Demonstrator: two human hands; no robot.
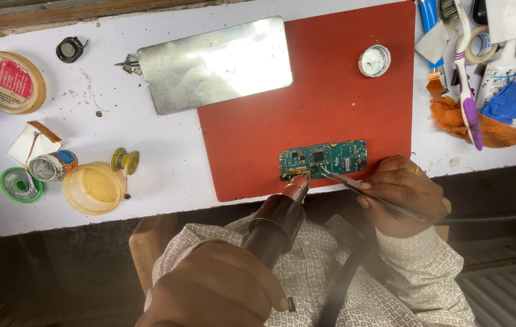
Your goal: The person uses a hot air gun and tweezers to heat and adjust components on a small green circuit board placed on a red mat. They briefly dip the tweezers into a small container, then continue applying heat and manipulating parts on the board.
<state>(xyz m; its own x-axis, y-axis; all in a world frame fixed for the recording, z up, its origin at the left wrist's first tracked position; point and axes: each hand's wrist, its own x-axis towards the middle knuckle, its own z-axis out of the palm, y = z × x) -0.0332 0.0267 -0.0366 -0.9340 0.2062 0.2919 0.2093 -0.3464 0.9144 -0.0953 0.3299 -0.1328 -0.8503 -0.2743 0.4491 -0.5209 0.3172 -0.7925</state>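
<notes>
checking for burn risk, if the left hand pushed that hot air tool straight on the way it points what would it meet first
Likely the green circuit board on the red mat: the left hand aims the hot air tool at its near left edge, though the gap is unclear.

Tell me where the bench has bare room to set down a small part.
Bare: the red mat between metal plate and circuit board, and the white bench left of the mat. Crowded: the right corner around the toothbrush and the orange cloth.
</notes>
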